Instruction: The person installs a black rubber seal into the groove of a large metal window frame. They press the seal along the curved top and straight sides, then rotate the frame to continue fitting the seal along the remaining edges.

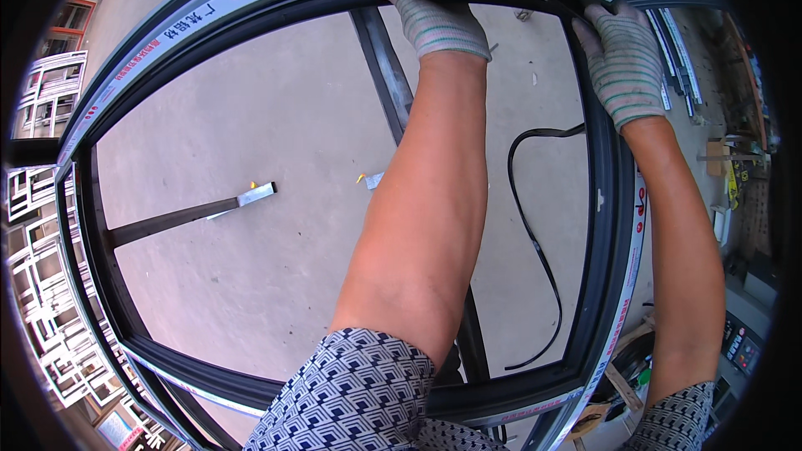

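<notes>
A large dark window frame (614,225) with white printed protective film fills the view. My left hand (443,23), in a grey knit glove with green stripes, rests on the far inner rail. One finger shows along the rail; the rest are hidden. My right hand (628,63), gloved alike, grips the frame's far right corner, thumb on the inner side and other fingers partly out of sight. From the frame's right inner edge a loose black rubber seal strip (516,200) hangs in a curve inside the opening, apart from both hands.
Through the opening show a grey floor and dark support bars (180,221) with pale metal ends. White window frames (50,284) are stacked at left. At right lie long profiles (677,58), a cardboard box (717,157) and a dark machine with buttons (742,349).
</notes>
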Demonstrator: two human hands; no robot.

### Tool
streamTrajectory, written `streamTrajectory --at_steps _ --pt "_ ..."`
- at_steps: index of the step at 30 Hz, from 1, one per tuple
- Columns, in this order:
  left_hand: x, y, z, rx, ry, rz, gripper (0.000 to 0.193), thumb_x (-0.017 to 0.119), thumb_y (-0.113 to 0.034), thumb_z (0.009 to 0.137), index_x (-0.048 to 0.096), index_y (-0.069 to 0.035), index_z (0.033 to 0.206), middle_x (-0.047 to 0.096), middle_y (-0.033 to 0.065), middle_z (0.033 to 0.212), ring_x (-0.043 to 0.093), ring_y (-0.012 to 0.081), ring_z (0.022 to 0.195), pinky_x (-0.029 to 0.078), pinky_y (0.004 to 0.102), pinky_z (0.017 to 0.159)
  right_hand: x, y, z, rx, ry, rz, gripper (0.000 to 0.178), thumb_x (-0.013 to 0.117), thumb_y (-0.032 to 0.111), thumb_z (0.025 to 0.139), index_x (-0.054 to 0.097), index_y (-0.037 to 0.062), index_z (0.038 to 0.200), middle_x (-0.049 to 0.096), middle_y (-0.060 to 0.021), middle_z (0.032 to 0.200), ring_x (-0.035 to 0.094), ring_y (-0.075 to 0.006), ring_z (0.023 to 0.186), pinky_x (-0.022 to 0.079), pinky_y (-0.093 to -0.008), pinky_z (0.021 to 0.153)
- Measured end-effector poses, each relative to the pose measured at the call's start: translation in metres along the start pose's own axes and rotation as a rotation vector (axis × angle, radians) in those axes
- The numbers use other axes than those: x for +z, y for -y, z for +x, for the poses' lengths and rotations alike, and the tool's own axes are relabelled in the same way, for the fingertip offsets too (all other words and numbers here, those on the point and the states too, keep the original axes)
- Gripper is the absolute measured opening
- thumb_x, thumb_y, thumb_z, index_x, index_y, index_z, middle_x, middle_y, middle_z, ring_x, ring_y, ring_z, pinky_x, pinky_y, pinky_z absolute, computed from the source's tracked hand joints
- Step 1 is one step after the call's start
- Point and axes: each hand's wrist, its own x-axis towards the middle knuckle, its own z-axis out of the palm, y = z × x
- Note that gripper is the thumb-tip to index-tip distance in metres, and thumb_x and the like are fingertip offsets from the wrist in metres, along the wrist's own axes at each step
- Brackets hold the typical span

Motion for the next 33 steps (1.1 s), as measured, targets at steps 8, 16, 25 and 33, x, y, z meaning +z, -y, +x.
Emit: streamTrajectory --at_steps 8,16,25,33 --pt "0.004 0.004 -0.002 0.009 0.244 -0.042 0.066 0.020 -0.053 0.109 0.024 -0.015 0.163 0.026 0.0051 0.169 0.020 0.0338 0.155 0.010 0.0534 0.128 0.000 -0.004 -0.004 -0.042 -0.048 0.025 0.024 0.074 0.023 0.092 0.077 0.0099 0.112 0.069 -0.0175 0.106 0.064 -0.0337 0.106 0.055 -0.0435 0.091" --pt "0.014 0.004 0.007 0.088 0.053 -0.090 0.071 0.049 -0.065 0.099 0.054 -0.008 0.141 0.061 0.0107 0.138 0.057 0.0277 0.125 0.045 0.0433 0.109 0.000 -0.005 -0.008 -0.068 -0.020 0.116 0.024 0.074 0.021 0.092 0.076 0.0078 0.112 0.070 -0.0187 0.108 0.067 -0.0345 0.103 0.056 -0.0430 0.092" --pt "0.003 0.012 0.002 -0.002 0.200 0.038 0.071 0.031 -0.062 0.104 0.038 -0.013 0.153 0.040 0.0077 0.157 0.033 0.0314 0.144 0.025 0.0480 0.121 0.015 -0.010 -0.011 -0.050 -0.118 0.231 0.025 0.078 0.014 0.089 0.075 0.0029 0.111 0.070 -0.0185 0.109 0.068 -0.0343 0.099 0.056 -0.0410 0.089" --pt "0.000 0.021 -0.005 -0.041 0.291 0.124 0.085 0.022 -0.074 0.100 0.024 -0.016 0.162 0.020 0.0053 0.171 0.015 0.0328 0.156 0.005 0.0445 0.130 0.011 -0.010 -0.013 -0.022 -0.059 0.187 0.025 0.074 0.022 0.094 0.076 0.0090 0.116 0.072 -0.0174 0.113 0.069 -0.0343 0.105 0.056 -0.0423 0.095"
